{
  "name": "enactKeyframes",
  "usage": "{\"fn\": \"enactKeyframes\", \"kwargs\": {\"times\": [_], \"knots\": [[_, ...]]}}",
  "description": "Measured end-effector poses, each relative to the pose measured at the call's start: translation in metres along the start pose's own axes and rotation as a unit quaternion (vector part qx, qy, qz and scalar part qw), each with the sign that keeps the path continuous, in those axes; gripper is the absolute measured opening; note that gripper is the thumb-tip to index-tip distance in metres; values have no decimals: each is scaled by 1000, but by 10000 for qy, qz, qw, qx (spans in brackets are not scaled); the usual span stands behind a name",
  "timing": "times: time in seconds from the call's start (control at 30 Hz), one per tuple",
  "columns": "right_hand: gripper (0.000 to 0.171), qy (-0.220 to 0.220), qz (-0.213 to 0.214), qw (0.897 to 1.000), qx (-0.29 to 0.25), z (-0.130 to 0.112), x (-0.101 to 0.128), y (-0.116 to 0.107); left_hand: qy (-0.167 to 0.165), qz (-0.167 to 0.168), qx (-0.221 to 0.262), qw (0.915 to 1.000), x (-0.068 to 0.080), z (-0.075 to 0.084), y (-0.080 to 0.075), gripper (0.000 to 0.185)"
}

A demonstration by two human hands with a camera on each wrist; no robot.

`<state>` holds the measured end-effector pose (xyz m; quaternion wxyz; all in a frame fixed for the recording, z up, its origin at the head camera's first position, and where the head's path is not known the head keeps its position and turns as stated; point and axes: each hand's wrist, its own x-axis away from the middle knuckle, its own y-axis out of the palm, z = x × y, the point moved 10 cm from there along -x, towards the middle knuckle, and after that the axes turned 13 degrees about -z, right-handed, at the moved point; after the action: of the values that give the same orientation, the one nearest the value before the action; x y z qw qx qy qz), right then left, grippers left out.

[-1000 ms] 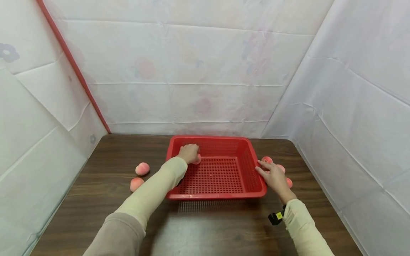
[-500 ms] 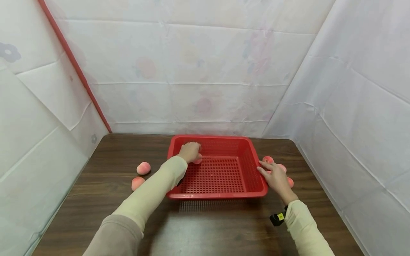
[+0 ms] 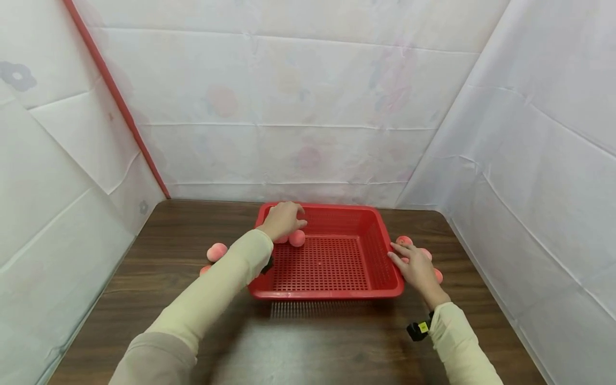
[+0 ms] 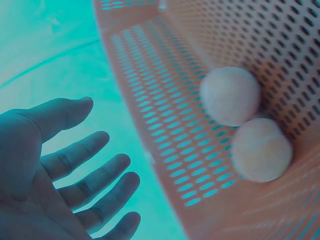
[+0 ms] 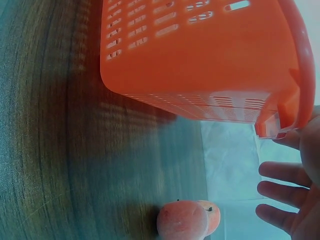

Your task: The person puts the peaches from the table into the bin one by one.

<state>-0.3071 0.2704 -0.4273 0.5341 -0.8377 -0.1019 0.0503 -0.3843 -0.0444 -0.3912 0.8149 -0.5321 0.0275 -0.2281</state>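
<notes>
Both my hands, left [image 3: 284,219] and right [image 3: 415,266], are apart and empty; bumping the basket [image 3: 380,230] could roll the peaches [image 3: 297,238] beneath my left.

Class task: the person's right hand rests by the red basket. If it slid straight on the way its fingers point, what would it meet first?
Probably the far peach: the right hand points away along the basket's right wall, though depth is unclear.

Your left hand [image 4: 55,170] hangs open, fingers spread, beside two round pale peaches [image 4: 230,96] touching inside the perforated plastic basket [image 4: 165,135].
</notes>
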Motion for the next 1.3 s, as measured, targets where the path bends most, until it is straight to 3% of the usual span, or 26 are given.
{"fn": "enactKeyframes", "kwargs": {"times": [0.2,0.4,0.83,1.3], "knots": [[48,-79,-16,9999,73,1,0,-1,37,271,-110,9996,12,3,-23,38],[47,-89,-40,9999,29,-1,0,0,-18,289,-189,9994,23,-6,-32,39],[49,-21,-270,9996,-124,-2,-1,5,-178,371,79,9991,47,-39,-57,39],[50,-7,-421,9989,-182,-2,-4,11,-492,447,406,9970,65,-82,-61,41]]}}
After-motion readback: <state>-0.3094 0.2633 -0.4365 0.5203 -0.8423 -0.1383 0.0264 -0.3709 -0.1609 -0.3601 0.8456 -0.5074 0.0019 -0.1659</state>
